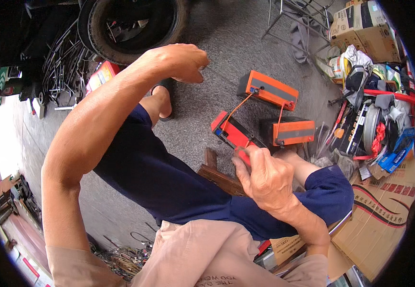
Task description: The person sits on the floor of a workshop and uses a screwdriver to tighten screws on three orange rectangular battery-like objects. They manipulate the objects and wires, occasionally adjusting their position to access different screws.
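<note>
Three box-shaped batteries stand close together on the grey floor. Two have orange tops with dark stripes: a far orange battery (pixel 270 91) and a right orange battery (pixel 294 132). The nearest is a red-topped battery (pixel 236 133). Thin orange wires (pixel 236 108) link their terminals. At the near end of the red-topped battery is my right hand (pixel 267 179), thumb and fingers closed; whatever they pinch is hidden. My left hand (pixel 186 62) hangs in the air to the left of the batteries, fingers curled in, their inner side out of sight.
A tyre (pixel 181 26) lies at the far left beside a heap of metal rods (pixel 66 62). Between my legs is a low wooden stool (pixel 213 173). Bags and tools pile up at the right near cardboard boxes (pixel 365 31) and a flat cardboard sheet (pixel 377 239). A metal frame (pixel 293 26) stands behind.
</note>
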A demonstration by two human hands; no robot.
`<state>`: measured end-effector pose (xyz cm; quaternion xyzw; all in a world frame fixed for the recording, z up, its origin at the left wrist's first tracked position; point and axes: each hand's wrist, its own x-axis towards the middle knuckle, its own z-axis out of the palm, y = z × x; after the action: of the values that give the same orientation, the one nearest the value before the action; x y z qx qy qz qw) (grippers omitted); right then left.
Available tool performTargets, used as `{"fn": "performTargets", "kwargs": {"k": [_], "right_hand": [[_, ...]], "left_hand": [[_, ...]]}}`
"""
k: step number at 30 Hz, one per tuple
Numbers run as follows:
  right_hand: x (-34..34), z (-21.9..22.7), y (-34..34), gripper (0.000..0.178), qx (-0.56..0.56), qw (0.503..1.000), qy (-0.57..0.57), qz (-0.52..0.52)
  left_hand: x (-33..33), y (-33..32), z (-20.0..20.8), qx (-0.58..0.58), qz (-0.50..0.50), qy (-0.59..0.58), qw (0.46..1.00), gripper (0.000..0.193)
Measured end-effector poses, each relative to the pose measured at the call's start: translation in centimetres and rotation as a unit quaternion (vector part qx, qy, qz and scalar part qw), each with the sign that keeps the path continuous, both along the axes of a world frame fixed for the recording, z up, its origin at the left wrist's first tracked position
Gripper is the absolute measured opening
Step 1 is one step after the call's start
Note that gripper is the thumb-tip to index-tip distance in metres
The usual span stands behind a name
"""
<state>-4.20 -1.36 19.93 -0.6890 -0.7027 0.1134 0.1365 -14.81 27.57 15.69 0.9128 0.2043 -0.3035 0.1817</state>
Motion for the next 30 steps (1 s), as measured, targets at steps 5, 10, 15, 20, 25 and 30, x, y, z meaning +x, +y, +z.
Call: {"fn": "performTargets", "kwargs": {"k": [5, 10, 15, 20, 25, 30], "right_hand": [[0.5, 0.6, 0.9, 0.035, 0.023, 0.999, 0.038, 0.009], [0.1, -0.8, 0.4, 0.036, 0.056, 0.998, 0.032, 0.022], [0.5, 0.0, 0.4, 0.031, 0.005, 0.999, -0.024, 0.022], [0.4, 0.0, 1.3, 0.031, 0.039, 0.998, 0.046, 0.034], [0.5, -0.4, 0.0, 0.031, -0.013, 0.999, -0.022, 0.026], [0.8, -0.2, 1.3, 0.027, 0.071, 0.996, 0.041, 0.028]], "left_hand": [[-1.1, 0.3, 0.3, -0.012, 0.009, -0.021, 1.000, 0.044], [-1.0, 0.3, 0.9, -0.025, 0.028, -0.004, 0.999, 0.044], [-0.9, 0.1, 2.1, -0.020, 0.033, -0.005, 0.999, 0.044], [0.1, -0.1, 2.2, -0.013, 0.025, -0.049, 0.998, 0.046], [0.1, -0.4, 2.6, -0.041, 0.035, -0.027, 0.998, 0.044], [-1.9, 0.6, 1.3, -0.033, 0.055, -0.008, 0.998, 0.043]]}}
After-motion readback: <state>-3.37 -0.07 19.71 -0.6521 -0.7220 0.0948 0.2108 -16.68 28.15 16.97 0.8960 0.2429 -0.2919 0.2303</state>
